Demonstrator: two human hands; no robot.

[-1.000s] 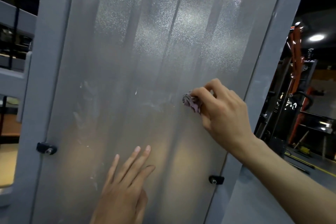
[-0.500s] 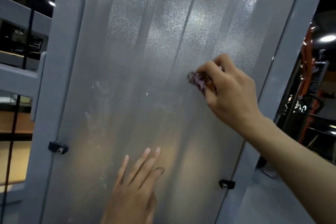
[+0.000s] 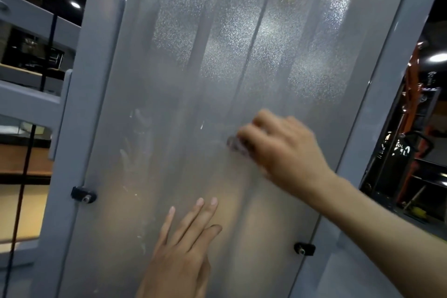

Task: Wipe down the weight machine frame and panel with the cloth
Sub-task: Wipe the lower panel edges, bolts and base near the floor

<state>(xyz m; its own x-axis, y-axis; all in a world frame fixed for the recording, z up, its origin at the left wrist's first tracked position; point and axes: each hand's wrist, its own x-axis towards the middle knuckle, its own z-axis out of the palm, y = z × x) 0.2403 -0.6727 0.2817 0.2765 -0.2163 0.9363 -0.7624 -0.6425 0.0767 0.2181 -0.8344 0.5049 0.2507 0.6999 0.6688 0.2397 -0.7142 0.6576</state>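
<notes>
Hands on the frosted translucent grey panel [image 3: 217,80]

Right hand [image 3: 280,150] pinches a small crumpled purple cloth [image 3: 235,145] against it; left hand [image 3: 183,249] rests flat, fingers straight.

From my feed I see two bare hands and nothing worn on them. My left hand [image 3: 180,253] shows no ring, glove or watch, and its short, plain fingernails are unpainted. My right hand [image 3: 281,150] is blurred, so I cannot make out its nails. The right forearm [image 3: 377,222] is uncovered all the way to the frame's edge, with no sleeve, band or strap showing. The left wrist is cut off below.
</notes>
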